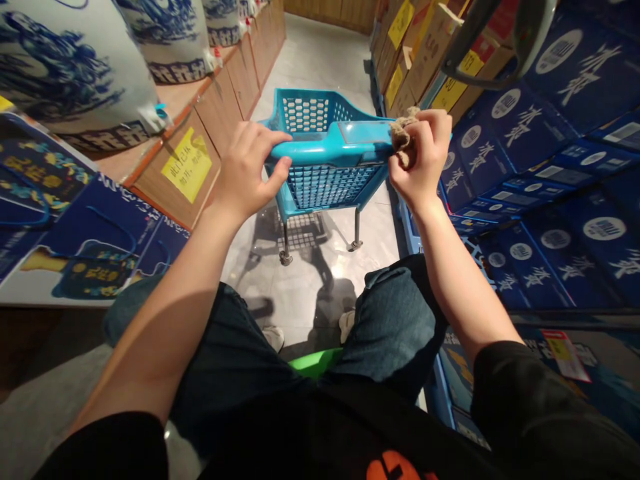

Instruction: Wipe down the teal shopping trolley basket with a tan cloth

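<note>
A blue plastic shopping cart [330,180] with a perforated basket stands in front of my knees, its handle [320,150] towards me. My left hand [250,167] is closed around the handle's left end, thumb on the near side and fingers over the top. At the other end, my right hand [423,157] grips a crumpled brown cloth [404,137] against the handle. Part of the cloth is hidden behind my fingers. A clear label holder [364,132] sits on top of the handle, near the cloth.
Large blue-and-white jars [65,67] line a wooden ledge [200,160] on the left, above dark blue gift boxes [90,227]. Stacked blue cartons [525,127] wall the right side. A narrow tiled aisle [325,53] runs ahead. Something green [316,363] shows between my legs.
</note>
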A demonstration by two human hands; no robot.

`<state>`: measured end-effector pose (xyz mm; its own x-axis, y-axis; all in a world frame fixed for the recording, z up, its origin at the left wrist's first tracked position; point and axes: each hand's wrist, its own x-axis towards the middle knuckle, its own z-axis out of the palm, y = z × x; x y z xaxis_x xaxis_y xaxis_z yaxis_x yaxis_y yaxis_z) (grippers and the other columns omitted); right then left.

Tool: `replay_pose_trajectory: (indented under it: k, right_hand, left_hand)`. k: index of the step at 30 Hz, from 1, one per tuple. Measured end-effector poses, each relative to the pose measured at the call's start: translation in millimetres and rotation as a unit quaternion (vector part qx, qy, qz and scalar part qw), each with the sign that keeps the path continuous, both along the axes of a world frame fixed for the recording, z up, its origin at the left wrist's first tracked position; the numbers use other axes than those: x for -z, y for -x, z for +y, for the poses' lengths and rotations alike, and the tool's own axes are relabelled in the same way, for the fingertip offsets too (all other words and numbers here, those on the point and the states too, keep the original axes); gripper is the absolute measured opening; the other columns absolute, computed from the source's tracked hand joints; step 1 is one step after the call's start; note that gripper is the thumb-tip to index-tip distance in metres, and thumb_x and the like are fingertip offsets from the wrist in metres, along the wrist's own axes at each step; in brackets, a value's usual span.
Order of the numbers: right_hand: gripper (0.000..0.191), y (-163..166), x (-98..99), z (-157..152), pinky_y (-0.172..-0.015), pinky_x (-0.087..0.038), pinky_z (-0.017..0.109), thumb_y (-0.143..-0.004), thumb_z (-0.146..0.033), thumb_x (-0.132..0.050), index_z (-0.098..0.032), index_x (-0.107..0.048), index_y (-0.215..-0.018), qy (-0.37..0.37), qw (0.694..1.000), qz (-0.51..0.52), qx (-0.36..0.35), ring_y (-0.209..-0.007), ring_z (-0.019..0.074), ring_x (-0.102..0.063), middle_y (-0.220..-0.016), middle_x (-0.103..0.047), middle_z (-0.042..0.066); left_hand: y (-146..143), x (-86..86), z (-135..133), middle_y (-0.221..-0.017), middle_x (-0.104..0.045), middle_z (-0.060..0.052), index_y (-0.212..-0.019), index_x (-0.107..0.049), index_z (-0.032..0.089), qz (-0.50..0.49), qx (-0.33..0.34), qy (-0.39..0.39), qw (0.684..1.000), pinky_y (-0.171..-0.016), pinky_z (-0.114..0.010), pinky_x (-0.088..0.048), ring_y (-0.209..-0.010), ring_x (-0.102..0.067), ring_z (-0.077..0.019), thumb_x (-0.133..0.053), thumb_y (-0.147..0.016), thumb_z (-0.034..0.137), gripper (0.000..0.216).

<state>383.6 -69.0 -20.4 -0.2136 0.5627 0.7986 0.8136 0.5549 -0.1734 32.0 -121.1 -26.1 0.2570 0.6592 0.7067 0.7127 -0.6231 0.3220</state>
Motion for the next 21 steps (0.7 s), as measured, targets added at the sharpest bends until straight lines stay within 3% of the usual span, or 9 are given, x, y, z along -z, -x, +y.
replay_pose_trajectory:
  k: [6, 9, 12, 15, 21]
  right_hand:
    - [0.015, 38, 2.1, -24, -0.112, -0.046, 0.067, -0.099, -0.037, -0.059, -0.029, -0.068, -0.108, 0.003, 0.995, -0.053, -0.080, -0.130, 0.0371, -0.059, -0.130, -0.066, 0.010]
    - [0.015, 36, -5.2, -22, -0.111, -0.048, 0.062, -0.102, -0.039, -0.059, -0.031, -0.068, -0.110, 0.017, 0.992, -0.058, -0.108, -0.132, 0.0349, -0.058, -0.130, -0.067, 0.009]
    - [0.017, 12, -13.0, -11, -0.110, -0.050, 0.057, -0.097, -0.044, -0.069, -0.031, -0.066, -0.108, -0.007, 0.995, -0.030, -0.094, -0.128, 0.0348, -0.056, -0.128, -0.069, 0.012]
    - [0.022, -3, -14.3, -5, -0.108, -0.052, 0.061, -0.098, -0.050, -0.068, -0.030, -0.066, -0.108, -0.040, 0.997, 0.007, -0.071, -0.125, 0.0374, -0.058, -0.125, -0.067, 0.014]
    - [0.027, 47, -13.8, -34, -0.118, -0.051, 0.059, -0.104, -0.054, -0.063, -0.032, -0.069, -0.117, 0.025, 0.997, -0.045, -0.061, -0.133, 0.0375, -0.060, -0.133, -0.069, 0.013]
  left_hand:
    - [4, 4.9, 6, -0.124, -0.070, -0.008, -0.128, -0.067, 0.039, -0.025, 0.020, -0.003, 0.999, -0.112, -0.069, -0.042, -0.129, -0.055, -0.0377, -0.044, -0.106, 0.067, 0.042]
    - [9, 5.3, 12, -0.123, -0.067, -0.010, -0.128, -0.067, 0.034, -0.004, 0.021, -0.012, 1.000, -0.110, -0.065, -0.041, -0.124, -0.054, -0.0350, -0.041, -0.107, 0.072, 0.050]
    - [10, 4.7, 15, -0.123, -0.064, -0.012, -0.130, -0.065, 0.028, 0.012, 0.026, -0.012, 1.000, -0.109, -0.061, -0.038, -0.122, -0.052, -0.0333, -0.036, -0.107, 0.078, 0.063]
    - [8, 6.2, 16, -0.125, -0.063, -0.011, -0.131, -0.064, 0.028, 0.003, 0.037, -0.002, 0.999, -0.112, -0.059, -0.034, -0.123, -0.050, -0.0332, -0.035, -0.105, 0.082, 0.067]
    - [7, 11.5, 18, -0.124, -0.064, -0.010, -0.133, -0.063, 0.027, 0.034, -0.011, -0.060, 0.998, -0.111, -0.053, -0.036, -0.120, -0.052, -0.0295, -0.024, -0.108, 0.080, 0.070]
